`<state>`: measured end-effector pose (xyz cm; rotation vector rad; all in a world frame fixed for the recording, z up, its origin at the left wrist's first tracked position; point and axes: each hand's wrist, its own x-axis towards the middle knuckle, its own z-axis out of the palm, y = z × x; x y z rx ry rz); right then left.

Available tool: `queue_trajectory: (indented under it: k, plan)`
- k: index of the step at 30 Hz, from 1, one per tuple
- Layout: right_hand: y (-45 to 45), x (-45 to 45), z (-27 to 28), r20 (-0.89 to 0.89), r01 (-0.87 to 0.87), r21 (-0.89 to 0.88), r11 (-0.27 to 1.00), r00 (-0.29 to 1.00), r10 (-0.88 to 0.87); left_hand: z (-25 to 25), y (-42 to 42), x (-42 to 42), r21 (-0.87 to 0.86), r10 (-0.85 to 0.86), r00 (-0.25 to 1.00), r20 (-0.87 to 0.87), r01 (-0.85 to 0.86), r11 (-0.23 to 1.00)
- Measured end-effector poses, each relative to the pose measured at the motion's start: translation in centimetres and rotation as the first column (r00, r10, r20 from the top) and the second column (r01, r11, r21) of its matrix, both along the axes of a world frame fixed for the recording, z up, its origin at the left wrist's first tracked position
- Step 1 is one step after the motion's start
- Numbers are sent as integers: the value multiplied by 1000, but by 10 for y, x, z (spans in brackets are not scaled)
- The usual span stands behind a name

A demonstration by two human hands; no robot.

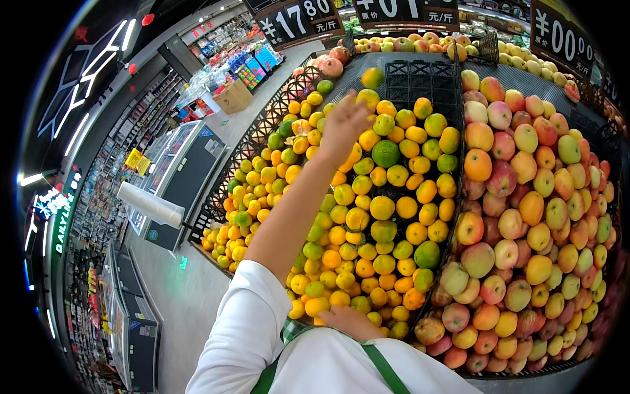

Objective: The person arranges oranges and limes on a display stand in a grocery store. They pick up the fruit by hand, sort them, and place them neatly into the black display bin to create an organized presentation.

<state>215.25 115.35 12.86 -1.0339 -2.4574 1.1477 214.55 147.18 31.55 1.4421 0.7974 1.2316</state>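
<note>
My left hand (347, 120) reaches far out over a heap of mandarins (383, 208), its fingers blurred and spread. A yellow-green mandarin (368, 100) lies right by its fingertips; whether they touch is unclear. Just beyond, another mandarin (372, 78) shows against the grey sloping panel, and I cannot tell if it rests there. Close to my body, my right hand (347, 320) is low over the front mandarins, partly hidden by my white shirt. What its fingers hold cannot be seen. A larger green citrus fruit (386, 153) sits among the mandarins.
A black divider (455, 197) separates the mandarins from piled apples (507, 224) on the right. Pomegranates (330, 66) lie at the far corner. A plastic-bag roll (151, 204) juts out at the left edge. Price signs (298, 22) hang behind; freezers (184, 172) stand across the aisle.
</note>
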Motion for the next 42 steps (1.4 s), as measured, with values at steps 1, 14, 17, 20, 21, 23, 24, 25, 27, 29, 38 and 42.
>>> queue_trajectory:
  k: [1, 14, 17, 20, 21, 23, 24, 25, 27, 29, 38, 42]
  plan:
    - [5, 3, 14, -3, 31, -91, 995, 999, -32, -18, -4, -8, 108, 40, 945, -325, -5, 994]
    - [2, -3, 19, 9, -24, -10, 1000, 1000, 24, -172, -211, -141, 408, 263, 463, -847, 248, 879]
    - [-6, -6, 11, -29, 21, 89, 996, 999, -18, -160, -247, -168, 370, 211, 446, -870, 307, 877]
    - [-6, -9, 17, 35, 21, 137, 990, 999, -26, -172, -271, -192, 500, 354, 687, -635, 16, 866]
    - [-8, -10, 19, 36, 37, 136, 990, 998, -42, -176, -277, -199, 498, 392, 734, -554, -85, 863]
    - [-10, -15, 23, 27, 89, 146, 985, 995, -94, -175, -281, -208, 575, 534, 702, -472, -213, 790]
    - [-11, -16, 23, 32, 129, 158, 979, 990, -135, -171, -282, -212, 613, 587, 669, -456, -242, 752]
    - [-12, -16, 26, 53, 122, 150, 981, 990, -131, -170, -283, -217, 647, 636, 636, -438, -268, 714]
    - [-9, -18, 34, 89, 106, 130, 986, 989, -118, -181, -285, -231, 611, 663, 633, -399, -355, 707]
    - [-2, -16, 52, 207, 55, 156, 986, 975, -87, -194, -288, -241, 545, 671, 638, -379, -432, 719]
    - [130, -51, 89, 173, 229, 601, 766, 898, -404, -196, -292, -246, 561, 685, 647, -335, -447, 697]
    - [152, -71, 70, 432, 120, 554, 824, 805, -408, -194, -292, -245, 551, 675, 656, -339, -443, 707]
